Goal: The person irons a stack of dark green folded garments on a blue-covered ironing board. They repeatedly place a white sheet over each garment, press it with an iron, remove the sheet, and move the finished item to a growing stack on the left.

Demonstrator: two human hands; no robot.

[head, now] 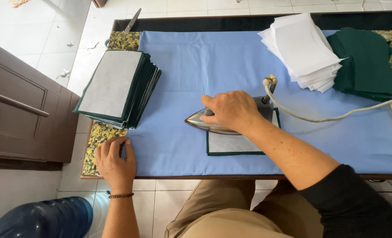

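My right hand [233, 110] grips the handle of a metal clothes iron [205, 124], its tip pointing left. The iron rests on a dark green fabric piece [235, 145] topped with a grey-white lining, lying on the blue cloth [196, 66] that covers the table. My left hand [114, 161] lies at the near left edge of the blue cloth, fingers curled on the table edge and holding nothing. The iron's pale cord [332, 117] runs off to the right.
A stack of lined green pieces [116, 88] sits at the left. White lining sheets [304, 50] and folded green fabric [365, 61] lie at the back right. Scissors [132, 21] rest at the far left corner. A blue water jug [42, 220] stands on the floor.
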